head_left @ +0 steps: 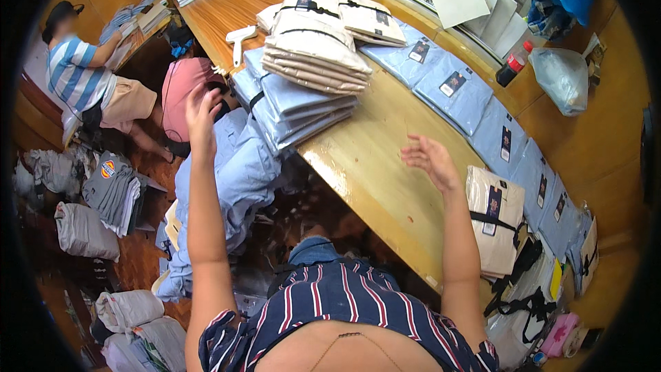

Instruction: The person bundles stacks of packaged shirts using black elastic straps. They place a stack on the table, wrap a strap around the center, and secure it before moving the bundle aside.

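Two bare hands are raised, apart from each other. The left hand (204,107) is unclenched, fingers spread, grasping nothing, beside one stack of blue shirts (292,114) in clear bags. The right hand (430,158) is also free, fingers loosely bent, over the bare top of the table (375,165). One stack of beige clothes (313,62) sits on the blue stack, at the table's left side; its layers overlap too much to count. Black straps cross both stacks. One white tool (239,43) lies just beside them. Five blue packs (451,86) with labels run along the far edge, and one beige pack (497,217) with a black strap lies near the right forearm. One bottle (513,63) with a red cap stands beyond the row, beside one plastic bag (561,79). Two other people are at the left: one in a striped shirt (71,65), one in a pink top (189,93).
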The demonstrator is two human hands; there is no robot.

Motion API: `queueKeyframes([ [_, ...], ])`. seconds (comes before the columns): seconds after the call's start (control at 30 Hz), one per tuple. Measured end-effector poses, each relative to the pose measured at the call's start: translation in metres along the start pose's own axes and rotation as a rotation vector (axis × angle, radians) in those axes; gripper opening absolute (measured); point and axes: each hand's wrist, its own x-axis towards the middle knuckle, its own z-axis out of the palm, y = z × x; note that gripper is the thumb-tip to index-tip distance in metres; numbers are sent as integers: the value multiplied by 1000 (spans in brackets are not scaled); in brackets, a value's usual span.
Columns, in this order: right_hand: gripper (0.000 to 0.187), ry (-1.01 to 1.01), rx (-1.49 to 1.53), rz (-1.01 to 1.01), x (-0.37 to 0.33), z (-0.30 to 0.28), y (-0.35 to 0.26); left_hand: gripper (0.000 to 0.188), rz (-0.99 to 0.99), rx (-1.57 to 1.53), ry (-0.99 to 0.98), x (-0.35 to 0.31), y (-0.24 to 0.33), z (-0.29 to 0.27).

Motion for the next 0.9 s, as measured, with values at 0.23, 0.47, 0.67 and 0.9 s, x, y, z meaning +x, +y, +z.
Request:
queueKeyframes([
  [0.23,76,44,272,318,196,16,-27,68,-594,189,-408,159,-39,104],
  [0.47,54,-198,421,224,234,60,-20,74,-153,370,-757,152,-22,150],
  [0.67,62,48,946,-235,151,47,10,64,-233,57,-1139,167,55,233],
  [0.9,43,826,861,-460,-8,53,8,74,-599,525,-566,318,-190,309],
])
